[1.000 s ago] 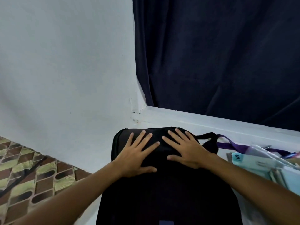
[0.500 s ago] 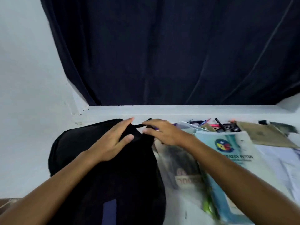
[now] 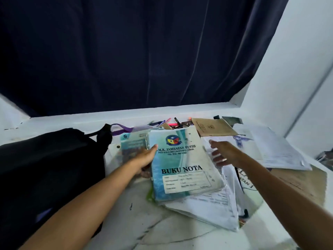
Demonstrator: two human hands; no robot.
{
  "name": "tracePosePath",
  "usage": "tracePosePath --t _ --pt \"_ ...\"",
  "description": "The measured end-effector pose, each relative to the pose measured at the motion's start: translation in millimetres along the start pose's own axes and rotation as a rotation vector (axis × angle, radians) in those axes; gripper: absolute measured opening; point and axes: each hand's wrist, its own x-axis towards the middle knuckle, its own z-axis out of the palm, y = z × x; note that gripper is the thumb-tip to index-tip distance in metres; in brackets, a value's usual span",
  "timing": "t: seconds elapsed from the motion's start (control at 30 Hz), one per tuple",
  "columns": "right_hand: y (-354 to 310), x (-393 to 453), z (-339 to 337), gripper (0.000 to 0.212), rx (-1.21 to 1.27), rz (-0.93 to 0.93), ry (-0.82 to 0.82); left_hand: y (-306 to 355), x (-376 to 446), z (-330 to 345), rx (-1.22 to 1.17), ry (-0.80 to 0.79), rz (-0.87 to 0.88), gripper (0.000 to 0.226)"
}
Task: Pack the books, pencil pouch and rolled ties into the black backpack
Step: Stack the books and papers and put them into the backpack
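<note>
The black backpack (image 3: 45, 168) lies flat on the white surface at the left. To its right sits a stack of blue-green books topped by a notebook titled "BUKU NOTA" (image 3: 182, 159). My left hand (image 3: 144, 159) grips the stack's left edge, thumb on the cover and fingers underneath. My right hand (image 3: 223, 154) hovers with spread fingers just beyond the notebook's right edge, over loose papers. Another blue-green book (image 3: 131, 147) peeks out under the stack at the left. Pens (image 3: 173, 122) lie in a heap behind the books. I cannot pick out the rolled ties.
A brown booklet (image 3: 212, 126) and piles of white papers (image 3: 270, 150) cover the right side. A purple strap (image 3: 122, 128) lies behind the backpack's handle. A dark curtain (image 3: 144, 60) hangs at the back, and white walls close both sides.
Both hands left the backpack and moved right to the book stack. My left hand took hold of the stack's left edge. The view swung right.
</note>
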Motion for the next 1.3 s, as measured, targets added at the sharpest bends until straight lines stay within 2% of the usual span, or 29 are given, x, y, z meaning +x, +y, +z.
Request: tracePosePath --t 0.13,0.23,0.3,0.4,0.5,0.57,0.63,0.7,0.77,0.83,0.93,0.97,1.03,1.1,1.23,1.3 --pt "19 8 17 0.04 0.054 0.02 -0.011 -7 7 7 -0.292 -0.012 -0.105 0.038" --pt "24 18 25 0.045 0.027 -0.01 0.033 -5 3 8 -0.38 0.013 -0.123 0.025" --pt "28 28 27 0.048 0.025 0.008 0.012 -1 2 11 -0.41 0.01 -0.102 0.03" --pt "29 38 25 0.045 0.063 0.028 -0.065 12 2 19 -0.336 0.04 -0.047 0.058" --pt "18 28 22 0.059 0.142 0.101 -0.126 17 12 23 -0.336 0.076 -0.015 0.068" --pt "13 20 20 0.045 0.212 0.092 -0.135 19 14 24 -0.377 0.134 0.029 0.067" --pt "12 15 16 0.042 0.277 0.075 -0.135 27 0 26 -0.441 0.168 0.097 0.046" --pt "7 6 9 0.051 0.379 0.022 -0.143 37 -14 26 -0.535 0.142 0.209 0.023" --pt "-6 -6 -2 0.049 0.474 -0.111 -0.164 51 -28 20 -0.614 0.084 0.345 0.02" --pt "-23 -21 -16 0.041 0.56 -0.318 -0.177 67 -42 14 -0.682 0.021 0.491 0.025" --pt "-43 -44 -42 0.078 0.544 -0.568 -0.215 90 -60 11 -0.715 -0.061 0.647 0.037" --pt "-44 -47 -49 0.081 0.5 -0.631 -0.201 96 -63 12 -0.707 -0.084 0.677 0.037" --pt "-41 -48 -58 0.07 0.387 -0.724 -0.148 99 -64 16 -0.692 -0.114 0.688 0.037" --pt "-27 -46 -57 0.058 0.339 -0.726 -0.096 90 -57 23 -0.674 -0.113 0.649 0.037" --pt "13 -37 -40 0.067 0.377 -0.647 -0.068 58 -43 40 -0.662 -0.159 0.554 0.04" --pt "20 -35 -38 0.064 0.419 -0.628 -0.064 54 -40 45 -0.667 -0.179 0.554 0.046"
